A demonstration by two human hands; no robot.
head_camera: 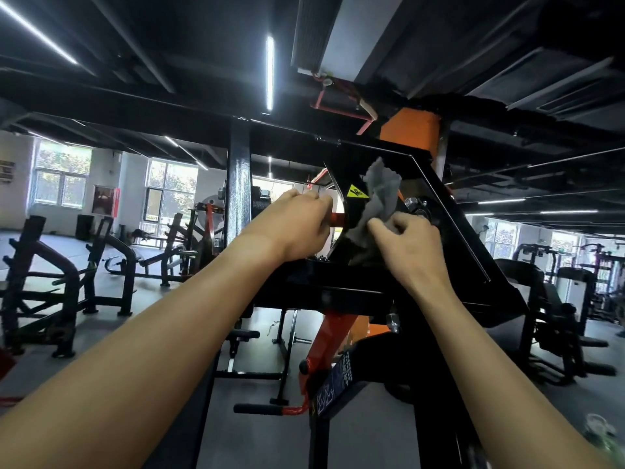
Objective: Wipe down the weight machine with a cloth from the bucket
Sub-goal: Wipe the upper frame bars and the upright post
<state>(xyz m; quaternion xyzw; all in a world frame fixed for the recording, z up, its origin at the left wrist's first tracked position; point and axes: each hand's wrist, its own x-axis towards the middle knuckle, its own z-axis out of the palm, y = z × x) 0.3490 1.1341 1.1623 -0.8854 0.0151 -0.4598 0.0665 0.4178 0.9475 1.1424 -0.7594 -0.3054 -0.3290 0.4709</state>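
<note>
The weight machine (449, 245) is a black steel frame with orange-red arms, filling the middle and right of the head view. A grey cloth (380, 198) hangs crumpled against its black upper plate, beside a yellow warning sticker (356, 192). My right hand (407, 245) pinches the cloth's lower part and holds it to the plate. My left hand (297, 226) is curled round a red bar (336, 219) that sticks out of the plate's left side. The bucket is out of view.
A black upright post (238, 191) stands just left of my left hand. Below hang an orange arm with a black handle (260, 408) and a blue-labelled plate. Other gym machines (64, 282) stand on the grey floor at left and at far right (554, 299).
</note>
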